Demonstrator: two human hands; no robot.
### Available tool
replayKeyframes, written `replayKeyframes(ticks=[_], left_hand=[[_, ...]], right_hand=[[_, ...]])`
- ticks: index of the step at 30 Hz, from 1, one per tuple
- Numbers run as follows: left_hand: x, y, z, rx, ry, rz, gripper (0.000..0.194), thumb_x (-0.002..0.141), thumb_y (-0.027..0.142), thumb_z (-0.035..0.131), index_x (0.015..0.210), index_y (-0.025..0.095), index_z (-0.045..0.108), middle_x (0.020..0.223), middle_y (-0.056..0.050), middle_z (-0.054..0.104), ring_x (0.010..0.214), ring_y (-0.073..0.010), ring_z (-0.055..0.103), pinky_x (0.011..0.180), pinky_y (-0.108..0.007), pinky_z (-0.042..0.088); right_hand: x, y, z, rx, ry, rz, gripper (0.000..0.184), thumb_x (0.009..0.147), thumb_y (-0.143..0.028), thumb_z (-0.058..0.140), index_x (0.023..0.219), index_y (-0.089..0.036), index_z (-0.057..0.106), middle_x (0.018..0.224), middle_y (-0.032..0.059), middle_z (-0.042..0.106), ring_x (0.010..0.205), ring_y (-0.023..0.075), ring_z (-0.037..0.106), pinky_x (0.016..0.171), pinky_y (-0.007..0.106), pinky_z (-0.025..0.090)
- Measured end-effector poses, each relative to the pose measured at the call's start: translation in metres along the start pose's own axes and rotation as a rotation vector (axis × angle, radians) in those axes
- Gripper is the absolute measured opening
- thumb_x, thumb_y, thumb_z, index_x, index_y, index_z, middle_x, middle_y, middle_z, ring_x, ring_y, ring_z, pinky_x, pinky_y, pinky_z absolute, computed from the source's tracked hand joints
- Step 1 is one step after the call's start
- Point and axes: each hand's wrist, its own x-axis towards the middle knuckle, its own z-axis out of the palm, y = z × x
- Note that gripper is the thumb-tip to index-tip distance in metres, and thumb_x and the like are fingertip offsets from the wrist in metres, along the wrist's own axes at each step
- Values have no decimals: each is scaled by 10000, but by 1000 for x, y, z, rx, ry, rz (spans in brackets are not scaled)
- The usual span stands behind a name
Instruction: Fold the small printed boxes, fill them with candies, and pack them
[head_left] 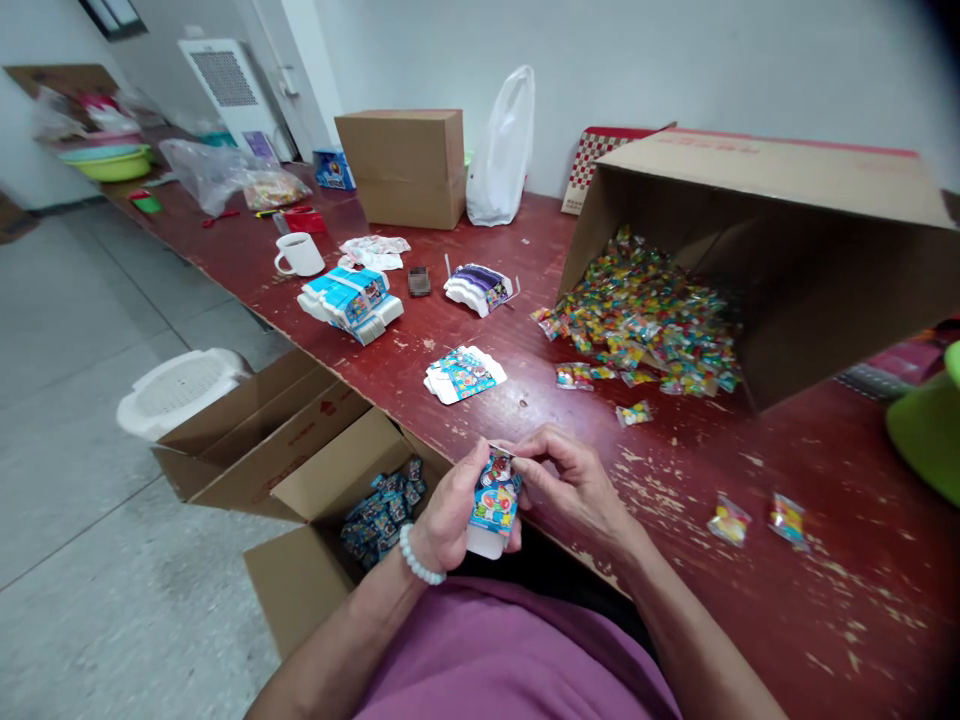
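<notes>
Between my two hands is a small blue printed candy box [496, 500], held over the table's front edge with a white flap at its lower end. My left hand [454, 505], with a beaded bracelet at the wrist, is wrapped round the box from the left. The fingers of my right hand [566, 475] pinch the box's upper end. Flat blue cartons [463, 375] lie on the red table just beyond. Two wrapped candies, one nearer [728, 521] and one farther right [787, 520], lie right of my right hand.
A tipped cardboard carton [780, 170] spills wrapped candies [652, 310] onto the table. Bundled blue cartons [349, 297], purple cartons [480, 287] and a white mug [299, 255] stand farther back. Below left, an open carton [292, 590] holds filled blue boxes [382, 515] beside a white stool [184, 390].
</notes>
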Motion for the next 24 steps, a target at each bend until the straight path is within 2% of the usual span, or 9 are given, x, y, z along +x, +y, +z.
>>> replayKeyframes(ticks=[2, 7, 12, 16, 19, 21, 24], left_hand=[[1, -1, -1, 47, 41, 38, 585, 904, 647, 422, 1286, 209, 492, 724, -45, 679, 416, -179, 622, 373, -249, 469], [3, 0, 2, 215, 80, 115, 669, 904, 683, 370, 1304, 172, 530, 687, -52, 680, 398, -162, 604, 361, -229, 459], [3, 1, 2, 321, 30, 173, 706, 916, 683, 335, 1329, 155, 556, 719, -71, 689, 411, -145, 601, 376, -219, 460], [2, 3, 0, 368, -4, 189, 715, 912, 680, 357, 1353, 153, 555, 735, -76, 690, 440, -149, 613, 399, -230, 480], [2, 3, -2, 365, 9, 187, 716, 904, 676, 392, 1376, 156, 534, 719, -70, 687, 441, -156, 617, 401, -244, 492], [3, 2, -3, 342, 15, 176, 721, 904, 681, 386, 1389, 164, 519, 706, -67, 684, 431, -158, 614, 391, -247, 488], [6, -1, -4, 315, 47, 166, 717, 892, 689, 407, 1360, 164, 548, 735, -67, 677, 446, -155, 615, 382, -246, 488]], right_hand=[[0, -4, -2, -90, -32, -30, 217, 898, -392, 637, 809, -194, 651, 736, 19, 657, 628, 148, 618, 619, 273, 496], [8, -20, -3, -41, -31, 116, 213, 830, -386, 692, 803, -181, 642, 644, -5, 660, 499, 119, 571, 495, 234, 459], [12, -26, 1, 91, 31, 176, 192, 781, -365, 725, 760, -177, 692, 587, 0, 657, 461, 122, 559, 456, 239, 463], [10, -24, 1, 140, 63, 199, 221, 760, -384, 756, 745, -174, 693, 671, 27, 702, 524, 137, 596, 484, 251, 500], [8, -22, -4, 115, -21, 124, 207, 806, -378, 723, 760, -181, 680, 858, 55, 739, 641, 159, 646, 565, 277, 536], [5, -21, -7, 33, -98, 16, 187, 873, -360, 657, 786, -196, 678, 995, 65, 732, 737, 175, 668, 648, 307, 547], [0, -16, -8, -185, -117, -181, 142, 930, -286, 585, 860, -220, 690, 1085, 77, 708, 899, 204, 667, 799, 354, 525]])
